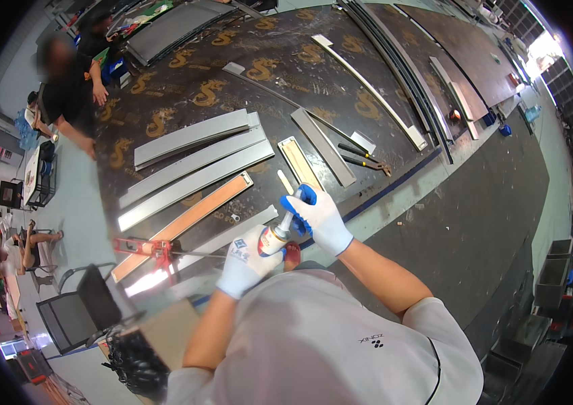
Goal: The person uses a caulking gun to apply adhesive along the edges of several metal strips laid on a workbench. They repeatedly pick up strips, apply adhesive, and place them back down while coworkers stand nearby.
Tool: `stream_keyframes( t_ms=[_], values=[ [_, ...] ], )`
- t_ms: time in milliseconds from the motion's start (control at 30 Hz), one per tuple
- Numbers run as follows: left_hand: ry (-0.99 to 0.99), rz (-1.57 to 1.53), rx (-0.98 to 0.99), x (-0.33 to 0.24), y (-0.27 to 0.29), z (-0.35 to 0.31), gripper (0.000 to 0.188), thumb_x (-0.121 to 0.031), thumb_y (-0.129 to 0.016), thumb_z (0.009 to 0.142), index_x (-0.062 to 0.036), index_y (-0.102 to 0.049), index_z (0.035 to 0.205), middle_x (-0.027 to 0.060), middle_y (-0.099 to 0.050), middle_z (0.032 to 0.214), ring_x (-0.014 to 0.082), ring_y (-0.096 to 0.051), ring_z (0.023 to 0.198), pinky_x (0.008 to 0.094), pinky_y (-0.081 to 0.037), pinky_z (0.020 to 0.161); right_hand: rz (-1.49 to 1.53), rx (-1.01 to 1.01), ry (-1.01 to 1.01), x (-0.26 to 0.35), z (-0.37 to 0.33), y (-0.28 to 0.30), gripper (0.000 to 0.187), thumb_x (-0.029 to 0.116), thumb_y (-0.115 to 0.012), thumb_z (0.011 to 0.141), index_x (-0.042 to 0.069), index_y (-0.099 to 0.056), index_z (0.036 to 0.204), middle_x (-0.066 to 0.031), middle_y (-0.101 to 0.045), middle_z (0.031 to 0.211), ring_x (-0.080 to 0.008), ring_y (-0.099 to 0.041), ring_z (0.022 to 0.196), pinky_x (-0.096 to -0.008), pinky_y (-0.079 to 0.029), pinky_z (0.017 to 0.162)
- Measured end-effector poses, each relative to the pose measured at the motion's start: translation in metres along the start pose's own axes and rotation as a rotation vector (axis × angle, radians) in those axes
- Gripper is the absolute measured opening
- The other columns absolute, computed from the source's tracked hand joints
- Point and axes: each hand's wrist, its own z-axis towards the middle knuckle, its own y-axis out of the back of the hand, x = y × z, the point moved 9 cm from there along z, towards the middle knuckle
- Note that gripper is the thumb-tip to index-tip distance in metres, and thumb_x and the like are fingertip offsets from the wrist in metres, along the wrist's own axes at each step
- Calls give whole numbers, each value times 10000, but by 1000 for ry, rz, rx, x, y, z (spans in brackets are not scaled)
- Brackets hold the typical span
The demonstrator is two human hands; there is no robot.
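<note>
Both my hands wear white gloves with blue fingertips. My left hand [244, 260] grips the body of a white sealant cartridge [273, 239] with a red end, held above the near edge of the dark worktable [185, 94]. My right hand [319, 217] is closed around the cartridge's nozzle end, fingers wrapped over the tip. Just left of my hands a red caulking gun [154, 250] lies on the table beside a long orange-faced metal strip [185, 223].
Several curved grey metal strips [195, 158] lie on the worktable, with a narrow tray-like piece [300, 162] and pliers [367, 162] further right. Another person in black [70, 94] stands at the table's left end. A black chair [77, 310] stands at lower left.
</note>
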Motion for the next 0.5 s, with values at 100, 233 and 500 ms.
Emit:
stream_keyframes(
  t_ms=[100, 233, 500],
  values=[
    [64, -113, 44, 0, -3, 0, 465, -338, -899, 869, -39, -731, 1183, 215, -792, 1038, 393, -776, 962, 478, -598, 871, 23, -11, 77, 6, -1, -1, 247, 214, -801, 1031, 27, -652, 969, -33, -663, 829, -103, -633, 714, -289, -515, 642],
    [59, -113, -12, -1, 3, -2, 477, -353, -899, 870, -41, -733, 1190, 224, -793, 1043, 401, -778, 973, 481, -598, 873, -37, 9, 125, 9, -6, -2, 207, 187, -801, 1017, 7, -702, 1042, -46, -710, 877, -118, -675, 768, -298, -552, 710],
    [24, -127, -17, -2, 7, -4, 507, -379, -889, 874, -34, -724, 1207, 237, -791, 1035, 436, -767, 976, 499, -595, 868, 4, 183, 27, 9, -1, -3, 147, 115, -767, 1043, -27, -731, 1052, -110, -755, 918, -169, -715, 758, -324, -605, 690]
  ],
)
